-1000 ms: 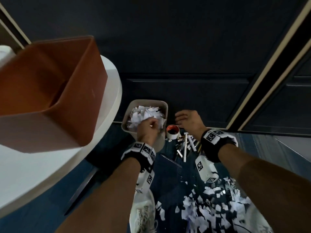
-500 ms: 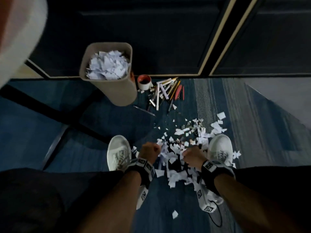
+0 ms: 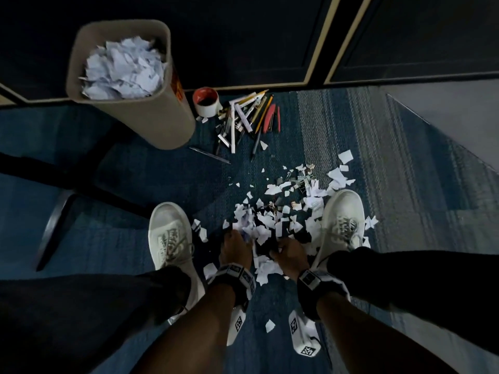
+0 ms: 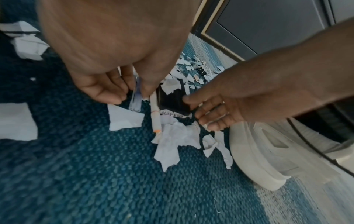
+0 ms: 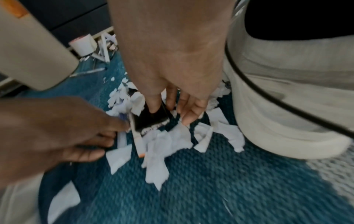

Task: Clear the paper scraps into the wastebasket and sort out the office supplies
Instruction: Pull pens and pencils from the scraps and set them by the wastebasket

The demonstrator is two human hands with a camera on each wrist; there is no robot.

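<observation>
The floor is a dark blue, coarsely woven carpet (image 3: 113, 247) that gives way on the right to a lighter band of grey-and-blue stripes (image 3: 324, 125) and, beyond that, to a smooth pale grey patch of flooring (image 3: 445, 109). Along the far edge stands a near-black panelled wall (image 3: 243, 36) with thin cream edging round its panels. At the left a slanted dark grey metal furniture leg (image 3: 54, 230) rests on the carpet, and the light is dim.

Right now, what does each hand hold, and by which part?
Right hand only touches the black eraser on top; left hand straddles a clear pen, grip uncertain.
</observation>
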